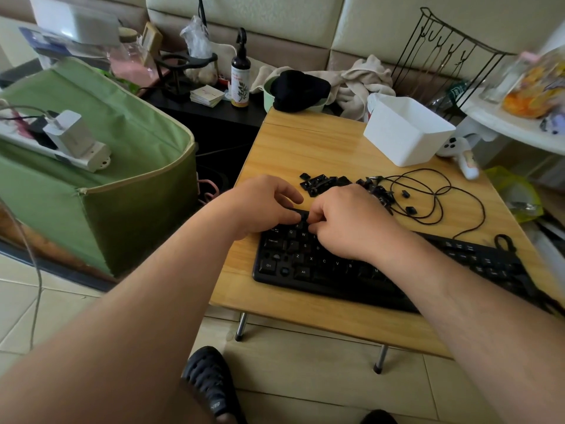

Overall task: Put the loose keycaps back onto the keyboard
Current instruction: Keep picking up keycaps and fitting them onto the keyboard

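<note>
Sandal on the tiled floor sits at the bottom centre. Above it, the keyboard lies on the table right of centre. Over its upper-left keys the left hand and right hand meet, fingers curled, pinching one keycap between them. Just beyond, a pile of loose keycaps lies beside a coiled cable. Farther, a white box stands at upper right.

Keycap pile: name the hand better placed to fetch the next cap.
Right. The right hand sits directly beside the keycap pile, which lies just behind it; the left hand is farther off, over the keyboard corner.
</note>
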{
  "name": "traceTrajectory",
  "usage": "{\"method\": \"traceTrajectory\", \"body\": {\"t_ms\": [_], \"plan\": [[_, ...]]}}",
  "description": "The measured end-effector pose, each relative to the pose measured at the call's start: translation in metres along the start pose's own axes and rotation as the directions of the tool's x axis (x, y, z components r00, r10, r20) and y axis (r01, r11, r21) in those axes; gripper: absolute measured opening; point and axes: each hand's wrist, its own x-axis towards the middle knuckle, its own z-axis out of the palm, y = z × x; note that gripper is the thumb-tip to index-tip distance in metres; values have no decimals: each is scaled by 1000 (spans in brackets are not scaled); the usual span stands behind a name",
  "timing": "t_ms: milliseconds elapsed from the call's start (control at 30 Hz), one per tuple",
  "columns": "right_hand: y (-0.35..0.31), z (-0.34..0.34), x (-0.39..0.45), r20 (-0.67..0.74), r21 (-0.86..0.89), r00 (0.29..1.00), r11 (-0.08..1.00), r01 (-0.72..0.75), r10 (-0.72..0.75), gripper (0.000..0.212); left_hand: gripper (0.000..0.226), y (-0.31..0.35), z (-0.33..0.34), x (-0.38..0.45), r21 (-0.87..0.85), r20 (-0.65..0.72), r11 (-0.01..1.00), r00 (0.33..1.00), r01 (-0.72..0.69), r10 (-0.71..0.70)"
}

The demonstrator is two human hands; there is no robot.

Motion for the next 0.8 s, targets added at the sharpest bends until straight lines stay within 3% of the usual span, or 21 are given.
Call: {"method": "traceTrajectory", "body": {"t_ms": [133, 200, 267, 333, 400, 500, 667, 800], "plan": [[-11, 0, 1, 18, -234, 997, 970, 72, -70, 15, 28, -2, 1, 1, 6, 0, 1000, 1000, 3, -3], [-11, 1, 2, 10, -234, 997, 969, 78, -78, 15, 28, -1, 1, 0, 4, 0, 1000, 1000, 3, -3], [-4, 1, 1, -14, -112, 999, 993, 46, -48, 11, 29, 0, 1, -1, -5, -4, 1000, 1000, 7, -7], [11, 1, 1, -70, 122, 997, 992, -14, 22, 6, 29, 2, 1, -2, -37, -5, 999, 1000, 17, -17], [29, 2, 0, -164, 336, 977, 939, -72, 134, 11, 28, 3, 3, -2, -72, -15, 997, 1000, 26, -28], [59, 5, -1, -250, 498, 932, 860, -109, 262, 14, 32, 2, 7, -3, -77, -35, 996, 999, 38, -41], [84, 8, 0, -204, 508, 932, 847, -160, 299, 11, 46, 4, 14, 0, 137, -42, 990, 999, 30, -25], [88, 7, 9, -205, 402, 940, 899, -172, 271, 10, 34, 10, 14, 6, 84, -42, 996, 999, 11, -7]]}}
